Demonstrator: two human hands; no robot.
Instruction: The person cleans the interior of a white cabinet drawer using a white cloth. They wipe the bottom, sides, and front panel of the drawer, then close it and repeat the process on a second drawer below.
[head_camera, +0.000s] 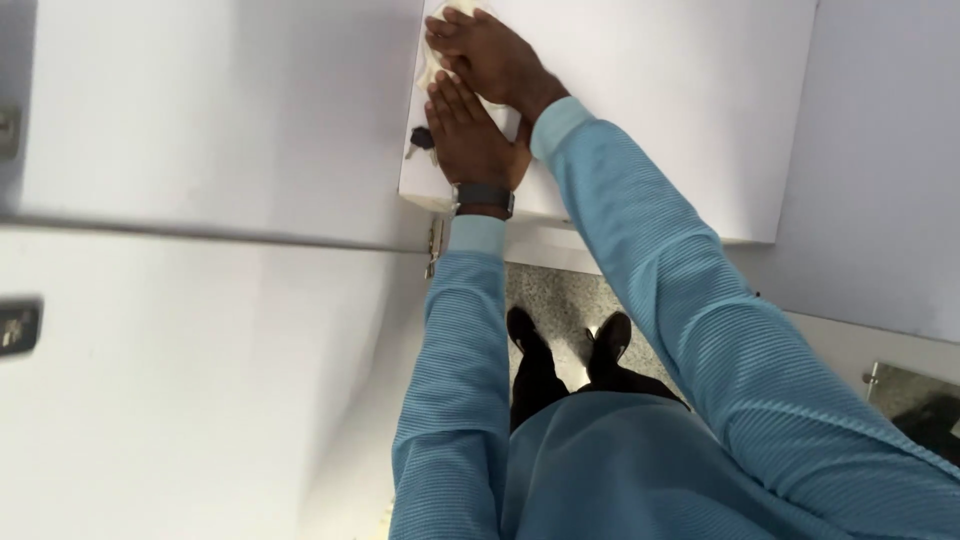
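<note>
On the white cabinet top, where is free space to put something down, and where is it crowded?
The white cabinet top is bare right of the right hand to its right edge. It is crowded at the left edge: both hands, a white cloth and keys beside the left hand.

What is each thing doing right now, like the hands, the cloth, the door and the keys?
Right hand: flat, pressing the pale crumpled cloth against the door.
Left hand: flat on the door, fingers together, just below the right hand.
Pale crumpled cloth: pinned under the right hand, mostly hidden.
White flat cabinet door: swung open.
Dark-headed keys: hanging at the door's edge, beside the left hand.
Dark wristwatch: strapped on the left wrist.
</note>
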